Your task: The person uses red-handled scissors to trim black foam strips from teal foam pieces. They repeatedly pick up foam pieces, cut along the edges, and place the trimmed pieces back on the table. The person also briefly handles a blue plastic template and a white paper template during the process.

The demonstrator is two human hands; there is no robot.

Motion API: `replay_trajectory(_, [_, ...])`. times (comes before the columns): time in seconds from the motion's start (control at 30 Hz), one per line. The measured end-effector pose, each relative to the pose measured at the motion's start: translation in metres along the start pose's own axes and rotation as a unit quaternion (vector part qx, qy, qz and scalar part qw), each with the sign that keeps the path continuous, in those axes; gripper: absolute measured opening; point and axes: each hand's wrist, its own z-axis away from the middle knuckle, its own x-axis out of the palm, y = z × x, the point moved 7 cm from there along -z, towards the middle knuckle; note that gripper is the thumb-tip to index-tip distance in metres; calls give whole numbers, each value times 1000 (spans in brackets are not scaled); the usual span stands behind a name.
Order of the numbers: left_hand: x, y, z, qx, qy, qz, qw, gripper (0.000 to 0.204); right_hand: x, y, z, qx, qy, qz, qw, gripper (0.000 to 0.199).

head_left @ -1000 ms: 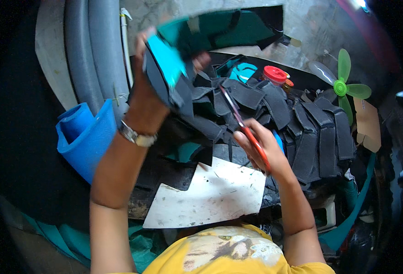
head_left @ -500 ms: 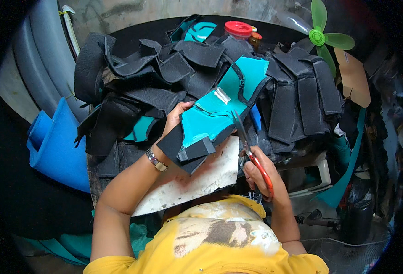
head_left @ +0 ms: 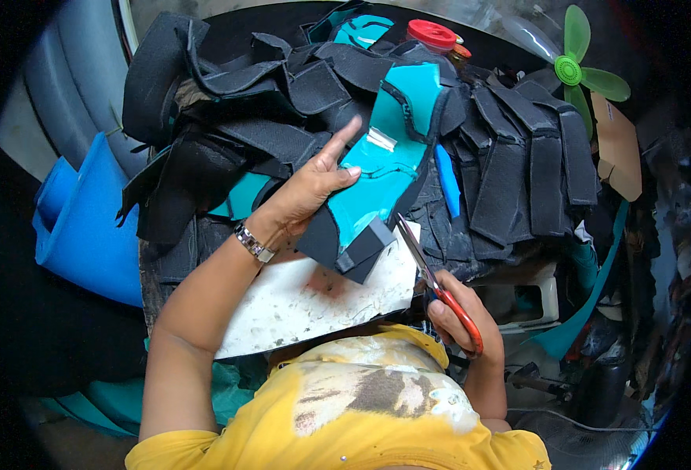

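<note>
— Starting with the containers and tags: what shows, and where?

— At the far edge of the table sits a jar with a round red lid (head_left: 431, 34). On the teal piece (head_left: 377, 184) there is a small whitish rectangular label (head_left: 378, 140), near its middle. A brown cardboard tag (head_left: 618, 146) hangs at the right, below a green fan blade (head_left: 579, 69).

— How is the left hand posed?

— The left hand (head_left: 310, 190) reaches forward over the pile of black padded pieces (head_left: 518, 168), wrist bearing a metal watch (head_left: 253, 242). Its index finger points up and away while the thumb and remaining fingers clamp the left edge of the teal piece.

— And the right?

— The right hand (head_left: 463, 317) sits low, near the yellow shirt (head_left: 345, 407), fingers curled tight through the red handles of the scissors (head_left: 432, 278). The blades point up and left.

— Where does the teal piece lie relative to the fingers?

— It stretches from the left hand's grip up toward the jar, resting on the black pile. Its black-edged lower end (head_left: 357, 247) hangs over a white board (head_left: 314, 301), just beside the scissor tips. Whether the blades touch it I cannot tell.

— Anything to the left?

— A blue foam roll (head_left: 83, 219), well apart from both hands.
</note>
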Motion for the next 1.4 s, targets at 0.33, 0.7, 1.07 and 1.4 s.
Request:
replay_trajectory(0.33, [-1, 13, 0, 37, -48, -78, 995, 47, -1, -3, 2, -24, -68, 51, 996, 45])
replay_trajectory(0.7, [13, 17, 4, 47, -83, -84, 992, 53, 5, -6, -4, -25, -87, 37, 995, 42])
replay_trajectory(1.07, [12, 16, 1, 68, -106, -110, 986, 51, 5, -3, -6, -31, -87, 11, 996, 42])
replay_trajectory(1.4, [13, 13, 3, 29, -75, -57, 995, 56, 3, 4, -5, -40, -39, 32, 998, 43])
